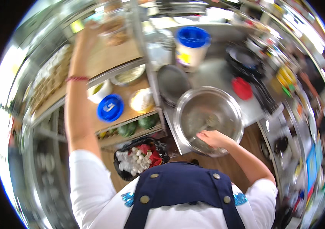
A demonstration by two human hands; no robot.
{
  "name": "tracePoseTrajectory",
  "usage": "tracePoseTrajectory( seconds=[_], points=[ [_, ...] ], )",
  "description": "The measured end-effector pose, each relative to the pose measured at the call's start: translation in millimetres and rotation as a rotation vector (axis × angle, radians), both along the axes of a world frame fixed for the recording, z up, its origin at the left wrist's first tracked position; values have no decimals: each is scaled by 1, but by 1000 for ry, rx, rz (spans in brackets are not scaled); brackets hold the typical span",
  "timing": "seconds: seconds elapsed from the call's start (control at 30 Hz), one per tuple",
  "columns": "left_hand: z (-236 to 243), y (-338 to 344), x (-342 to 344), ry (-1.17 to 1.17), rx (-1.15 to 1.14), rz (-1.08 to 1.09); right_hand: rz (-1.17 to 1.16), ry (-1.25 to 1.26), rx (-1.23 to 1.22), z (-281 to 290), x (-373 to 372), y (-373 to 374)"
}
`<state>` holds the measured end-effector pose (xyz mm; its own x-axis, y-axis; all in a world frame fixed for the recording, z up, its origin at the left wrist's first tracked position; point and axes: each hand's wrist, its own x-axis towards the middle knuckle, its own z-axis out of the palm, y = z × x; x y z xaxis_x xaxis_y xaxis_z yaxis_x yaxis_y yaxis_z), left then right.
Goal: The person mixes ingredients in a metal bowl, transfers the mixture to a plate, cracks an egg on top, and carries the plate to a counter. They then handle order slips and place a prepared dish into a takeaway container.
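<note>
My left arm is stretched up to the shelf at the upper left. My left hand [89, 33] is smeared by motion, beside a clear container with brown contents [116, 31]; whether it touches the container cannot be made out. At the counter's near edge sits a large stainless steel bowl [187, 114]. Over its near side, my right hand [213, 138] is closed around a slim, spoon-like metal utensil [207, 125], whose end reaches down into the bowl. Its exact kind is blurred.
A white bucket with a blue lid [192, 57], dark pans [173, 84], black frying pans [244, 57] and a red disc [242, 88] lie around the bowl. Left are a blue lid [110, 108], egg trays [50, 82] and watermelons [127, 129]. A lined bin [135, 158] holds eggshell-like pieces.
</note>
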<state>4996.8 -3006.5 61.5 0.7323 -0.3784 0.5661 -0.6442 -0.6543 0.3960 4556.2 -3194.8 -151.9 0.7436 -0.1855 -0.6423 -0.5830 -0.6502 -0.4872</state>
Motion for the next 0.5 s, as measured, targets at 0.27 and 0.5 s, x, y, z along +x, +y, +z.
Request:
tracePoseTrajectory(
  seconds=[0.27, 0.5],
  points=[
    [-14, -24, 52, -91, -4, -144, -562, -151, 82, -56, 7, 10],
    [48, 37, -1, -334, 7, -100, -417, 62, 220, -45, 18, 8]
  ],
)
